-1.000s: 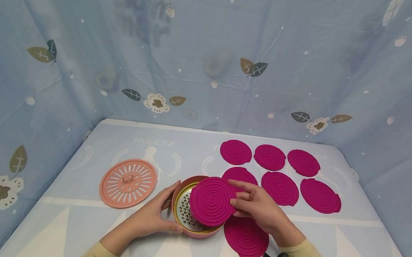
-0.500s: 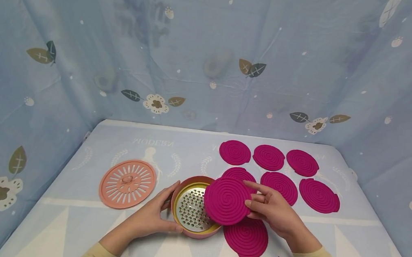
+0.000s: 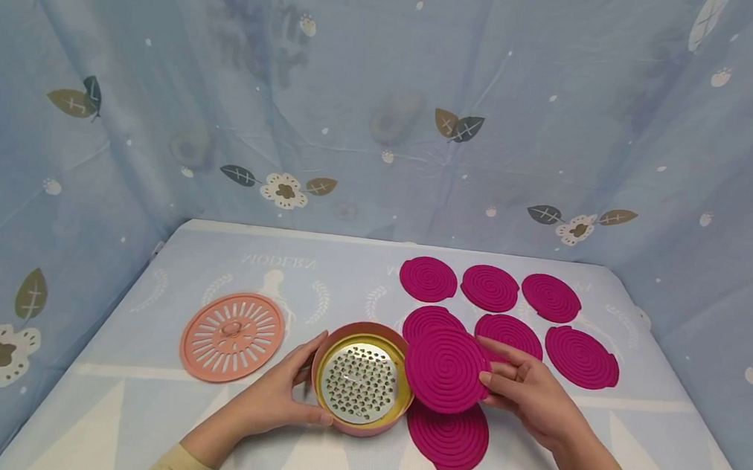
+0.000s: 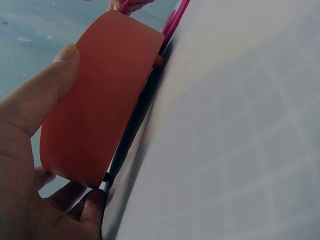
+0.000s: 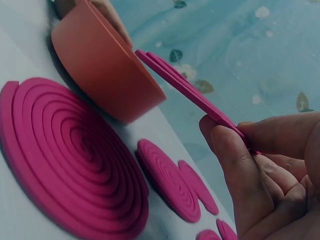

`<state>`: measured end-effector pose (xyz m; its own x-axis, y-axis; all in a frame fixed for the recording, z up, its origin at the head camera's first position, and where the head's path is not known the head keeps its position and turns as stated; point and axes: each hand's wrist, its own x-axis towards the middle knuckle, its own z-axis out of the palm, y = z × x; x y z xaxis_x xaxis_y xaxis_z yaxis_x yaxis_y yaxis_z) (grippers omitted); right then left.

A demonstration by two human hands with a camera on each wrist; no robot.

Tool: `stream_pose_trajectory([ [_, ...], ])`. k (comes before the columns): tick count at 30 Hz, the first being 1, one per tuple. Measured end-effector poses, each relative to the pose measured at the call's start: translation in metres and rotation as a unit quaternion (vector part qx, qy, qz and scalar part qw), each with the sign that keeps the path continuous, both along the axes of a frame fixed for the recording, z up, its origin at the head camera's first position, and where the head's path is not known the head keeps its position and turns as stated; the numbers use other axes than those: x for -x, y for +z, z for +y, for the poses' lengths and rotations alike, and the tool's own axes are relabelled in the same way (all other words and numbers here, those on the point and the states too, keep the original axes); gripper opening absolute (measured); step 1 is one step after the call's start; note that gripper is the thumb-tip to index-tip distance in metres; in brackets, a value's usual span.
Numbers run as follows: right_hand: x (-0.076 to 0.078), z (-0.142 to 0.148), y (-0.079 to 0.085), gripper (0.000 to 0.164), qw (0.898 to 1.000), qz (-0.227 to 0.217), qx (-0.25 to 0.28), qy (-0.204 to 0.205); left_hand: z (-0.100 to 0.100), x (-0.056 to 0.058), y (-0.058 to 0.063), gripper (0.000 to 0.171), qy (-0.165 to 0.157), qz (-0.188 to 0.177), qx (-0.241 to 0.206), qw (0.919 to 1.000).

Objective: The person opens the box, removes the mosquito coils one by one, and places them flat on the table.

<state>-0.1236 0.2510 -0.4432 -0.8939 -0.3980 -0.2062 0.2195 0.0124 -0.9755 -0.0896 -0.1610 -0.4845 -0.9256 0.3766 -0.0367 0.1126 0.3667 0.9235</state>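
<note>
My left hand (image 3: 281, 397) grips the side of a round orange-pink mosquito coil box (image 3: 359, 430), thumb at its near rim. In the left wrist view the box wall (image 4: 102, 95) sits between the thumb and the fingers. Inside it shows a perforated metal plate (image 3: 360, 383) with a yellow ring around it. My right hand (image 3: 533, 398) pinches a magenta mosquito coil (image 3: 445, 368) by its right edge, just right of the box. Seen edge-on in the right wrist view, the held coil (image 5: 185, 90) appears to have more than one layer. Below it lies another coil (image 3: 449, 443), partly covered.
Several magenta coils lie in two rows at the back right, among them one at the back (image 3: 428, 279) and one far right (image 3: 582, 357). The slotted orange lid (image 3: 199, 339) lies left of the box. A patterned blue curtain (image 3: 388, 102) surrounds the table.
My right hand has carried the coil to the right, from over the box to beside it, uncovering the perforated plate. The left hand keeps its hold on the box.
</note>
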Motion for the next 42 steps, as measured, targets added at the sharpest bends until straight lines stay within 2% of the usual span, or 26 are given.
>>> stream_pose_trajectory([
  [13,-0.012,0.029,-0.007,0.069,0.999,-0.001,-0.02,-0.047,0.0,0.001,-0.001,0.123,0.006,-0.005,0.011,0.9999],
  [22,-0.022,0.054,-0.012,0.064,0.997,-0.015,-0.004,-0.076,0.0,0.002,-0.004,0.123,0.007,-0.002,0.016,0.9998],
  [31,-0.03,0.081,-0.025,0.053,0.997,-0.006,0.067,-0.045,0.0,0.001,-0.003,0.123,0.005,-0.001,0.008,1.0],
  [38,-0.033,0.093,-0.033,0.051,0.996,-0.03,0.048,-0.064,0.0,0.001,-0.004,0.122,0.006,0.004,0.013,0.9999],
  [42,-0.034,0.098,-0.035,0.05,0.995,-0.041,0.063,-0.065,0.0,0.001,-0.002,0.122,0.005,0.003,0.012,0.9999],
])
